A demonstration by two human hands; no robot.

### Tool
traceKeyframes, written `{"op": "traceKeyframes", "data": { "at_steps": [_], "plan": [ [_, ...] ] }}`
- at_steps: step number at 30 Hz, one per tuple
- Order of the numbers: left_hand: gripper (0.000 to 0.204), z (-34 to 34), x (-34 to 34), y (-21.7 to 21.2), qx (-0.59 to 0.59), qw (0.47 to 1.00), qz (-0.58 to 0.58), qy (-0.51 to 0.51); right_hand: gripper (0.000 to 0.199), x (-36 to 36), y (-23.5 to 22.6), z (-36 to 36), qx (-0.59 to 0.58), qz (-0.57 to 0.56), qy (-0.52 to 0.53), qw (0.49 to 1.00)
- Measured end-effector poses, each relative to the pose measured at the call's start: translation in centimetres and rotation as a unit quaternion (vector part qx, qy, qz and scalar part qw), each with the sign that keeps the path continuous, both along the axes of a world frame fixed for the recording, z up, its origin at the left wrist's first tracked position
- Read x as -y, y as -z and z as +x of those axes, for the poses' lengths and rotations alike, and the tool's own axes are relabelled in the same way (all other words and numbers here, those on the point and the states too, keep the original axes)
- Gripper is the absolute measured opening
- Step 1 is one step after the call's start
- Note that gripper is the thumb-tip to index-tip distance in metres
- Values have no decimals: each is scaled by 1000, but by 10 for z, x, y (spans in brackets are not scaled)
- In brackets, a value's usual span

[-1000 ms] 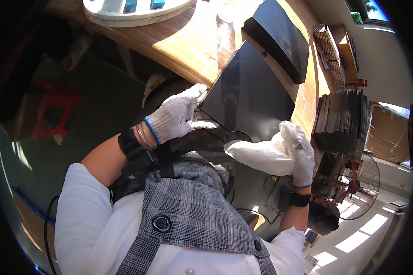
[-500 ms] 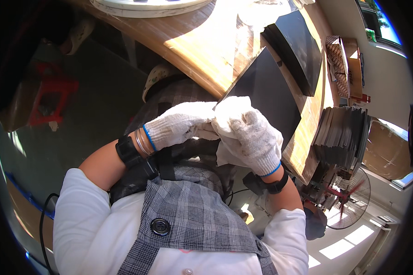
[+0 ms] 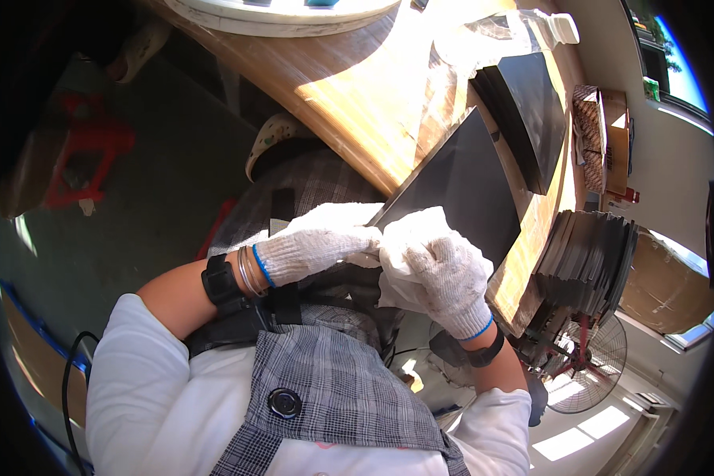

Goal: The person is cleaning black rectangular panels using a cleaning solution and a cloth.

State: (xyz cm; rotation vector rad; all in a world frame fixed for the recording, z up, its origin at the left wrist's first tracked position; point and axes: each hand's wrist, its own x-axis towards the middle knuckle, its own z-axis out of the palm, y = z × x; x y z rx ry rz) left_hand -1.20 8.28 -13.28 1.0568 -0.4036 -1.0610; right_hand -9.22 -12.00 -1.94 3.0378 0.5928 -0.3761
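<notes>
A flat, dull-black panel with straight edges [image 3: 470, 186] lies over the near corner of a pale brown wooden desk [image 3: 337, 99], its near tip reaching past the edge toward the person. The white-gloved left hand [image 3: 317, 244] appears closed on that tip; the right hand [image 3: 446, 279], gloved alike, is gripping a crumpled white cloth [image 3: 395, 242] against the panel just beside it. To handle this well, I judge, the left should keep the tip steady while the cloth stays folded between hand and edge (thin rims may be sharp), with light, even pressure. Just beyond the panel, a stack of similar black panels [image 3: 535, 107] narrows the room, so a swing that way could knock it. Farther out are some crumpled clear plastic [image 3: 484, 38] and a round white disc-shaped stand [image 3: 293, 25]; to the right, a tall stack of dark sheets [image 3: 583, 258] and a wire-cage fan [image 3: 582, 355] may crowd the elbow
</notes>
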Motion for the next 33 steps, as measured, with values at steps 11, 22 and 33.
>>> {"op": "traceKeyframes", "data": {
  "at_steps": [11, 22, 33],
  "plan": [
    [30, -10, 4, 12, 136, 989, 20, -55, 51, -5, 5, 6, 14, 19, -16, 1000],
    [29, -10, 4, 13, 197, 977, -7, -84, 40, -10, 2, 6, -21, 32, -2, 999],
    [36, -4, 2, 3, 190, 979, 61, -33, 50, -12, 4, 9, 30, 23, -15, 999]
  ]
}}
